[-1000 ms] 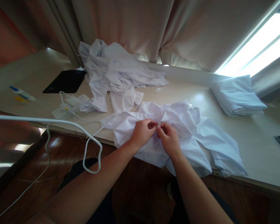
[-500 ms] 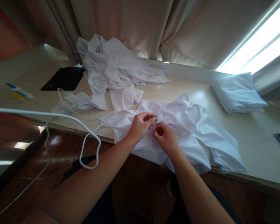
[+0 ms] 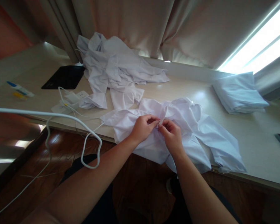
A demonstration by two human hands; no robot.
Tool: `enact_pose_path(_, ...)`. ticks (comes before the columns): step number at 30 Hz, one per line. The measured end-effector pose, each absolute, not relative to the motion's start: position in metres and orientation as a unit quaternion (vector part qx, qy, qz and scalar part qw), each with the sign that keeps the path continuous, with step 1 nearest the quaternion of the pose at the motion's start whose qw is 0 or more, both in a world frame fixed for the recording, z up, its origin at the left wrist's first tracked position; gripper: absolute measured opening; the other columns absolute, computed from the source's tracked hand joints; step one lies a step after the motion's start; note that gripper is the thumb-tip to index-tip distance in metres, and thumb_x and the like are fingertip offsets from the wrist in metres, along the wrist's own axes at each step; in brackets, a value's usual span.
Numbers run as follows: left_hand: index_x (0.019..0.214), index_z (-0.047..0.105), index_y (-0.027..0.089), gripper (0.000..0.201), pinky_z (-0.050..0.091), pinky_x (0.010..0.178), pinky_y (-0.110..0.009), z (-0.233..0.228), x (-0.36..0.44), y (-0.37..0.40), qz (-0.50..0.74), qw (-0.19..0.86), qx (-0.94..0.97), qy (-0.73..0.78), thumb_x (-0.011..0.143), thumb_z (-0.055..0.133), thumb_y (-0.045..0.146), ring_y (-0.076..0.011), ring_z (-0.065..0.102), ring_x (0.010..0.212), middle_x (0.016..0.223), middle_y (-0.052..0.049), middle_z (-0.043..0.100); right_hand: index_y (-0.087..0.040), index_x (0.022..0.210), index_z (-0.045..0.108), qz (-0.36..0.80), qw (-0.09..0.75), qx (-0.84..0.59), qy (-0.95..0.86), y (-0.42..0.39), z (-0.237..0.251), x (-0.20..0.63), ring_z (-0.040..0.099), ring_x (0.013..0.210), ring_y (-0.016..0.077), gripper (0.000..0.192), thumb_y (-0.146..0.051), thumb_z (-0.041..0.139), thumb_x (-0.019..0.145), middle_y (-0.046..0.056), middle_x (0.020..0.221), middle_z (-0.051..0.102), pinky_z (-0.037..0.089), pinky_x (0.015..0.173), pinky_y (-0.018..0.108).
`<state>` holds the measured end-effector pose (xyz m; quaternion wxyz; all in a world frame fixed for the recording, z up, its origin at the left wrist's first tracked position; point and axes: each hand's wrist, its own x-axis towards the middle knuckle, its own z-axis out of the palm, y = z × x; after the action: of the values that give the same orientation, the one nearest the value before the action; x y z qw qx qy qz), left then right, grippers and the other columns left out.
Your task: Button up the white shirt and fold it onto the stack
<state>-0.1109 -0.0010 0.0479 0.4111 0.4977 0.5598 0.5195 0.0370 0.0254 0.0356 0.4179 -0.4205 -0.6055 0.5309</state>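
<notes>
A white shirt (image 3: 151,149) lies rumpled along the front of the table, its lower edge hanging over the rim and one sleeve spread to the right. My left hand (image 3: 144,126) pinches the shirt's front strip between thumb and fingers. Close beside it, my right hand (image 3: 171,133) grips the same strip, the fingertips of both hands almost touching. A small raised fold of cloth shows between them. Whether a button sits in the fingers is too small to tell.
Another crumpled white garment (image 3: 121,62) lies behind, near the curtain (image 3: 130,25). Folded white cloth (image 3: 240,91) is at the right. On the left are a black mat (image 3: 63,77), a power strip (image 3: 81,95) and a marker (image 3: 21,89). A white cable (image 3: 60,115) loops over my left forearm.
My right hand has risen slightly and moved right, its fingers now closed on the strip. My left hand has shifted slightly right. The shirt's collar area has settled flatter.
</notes>
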Motion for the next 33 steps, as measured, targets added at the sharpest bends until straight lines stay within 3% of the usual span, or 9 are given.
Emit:
enact_pose_path(9,0.103,0.069,0.017,0.018,0.051,0.08,-0.027,0.0495,-0.1125,-0.0016,0.534,0.395,0.518,0.538,0.087,0.067,0.023,-0.0151,0.065,0.087,0.093,-0.006,0.071,-0.023,0.083,0.067,0.544,0.425,-0.42,-0.589,0.0239,0.0372,0.0386,0.054,0.07,0.0169,0.016,-0.039,0.068,0.084,0.001,0.076,0.064,0.044,0.067,0.03)
enact_pose_path(22,0.095,0.065,0.017,0.011,0.049,0.077,-0.026,0.0541,-0.1124,-0.0041,0.51,0.379,0.548,0.543,0.086,0.068,0.023,-0.0139,0.065,0.083,0.089,-0.004,0.07,-0.022,0.086,0.072,0.556,0.445,-0.444,-0.543,0.0293,0.0314,0.0426,0.058,0.065,0.0155,0.018,-0.039,0.075,0.081,0.0,0.071,0.066,0.045,0.064,0.028)
enact_pose_path(33,0.088,0.065,0.015,0.017,0.051,0.076,-0.026,0.0501,-0.1186,-0.0021,0.536,0.385,0.504,0.557,0.082,0.074,0.028,-0.0141,0.066,0.08,0.086,-0.004,0.071,-0.022,0.097,0.079,0.596,0.442,-0.416,-0.526,0.0295,0.0279,0.0436,0.064,0.077,0.0184,0.02,-0.034,0.07,0.084,0.005,0.084,0.073,0.049,0.07,0.032)
